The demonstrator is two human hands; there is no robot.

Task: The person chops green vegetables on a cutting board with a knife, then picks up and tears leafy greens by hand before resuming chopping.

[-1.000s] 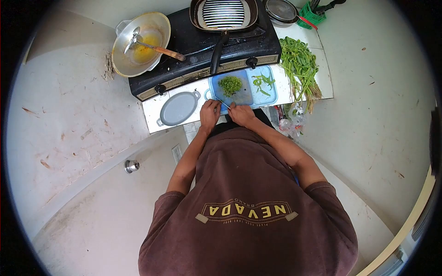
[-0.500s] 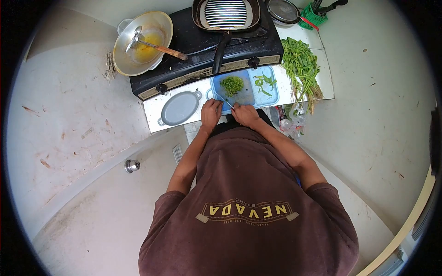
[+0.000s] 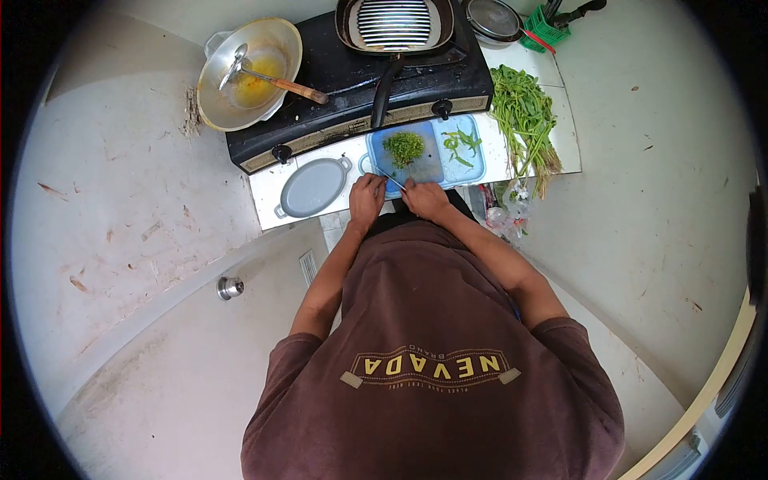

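My right hand (image 3: 426,198) is closed around a knife (image 3: 390,177), whose thin blade slants up and left over a blue cutting board (image 3: 432,171). At the board's near left corner my left hand (image 3: 367,197) has its fingers curled in close to the blade; whatever they pinch is hidden. A mound of finely chopped greens (image 3: 403,150) lies on the darker left part of the board. On its lighter right part are several loose green pieces (image 3: 461,147).
A grey oval dish (image 3: 313,188) sits left of the board. Behind stands a black stove (image 3: 336,104) with a grill pan (image 3: 394,28) and a wok (image 3: 210,96) holding a ladle (image 3: 284,86). Leafy greens (image 3: 522,112) lie at right, near a sieve (image 3: 493,20) and a green basket (image 3: 544,30).
The view has shifted very slightly. Both hands, the knife and the greens stay in practically the same places.
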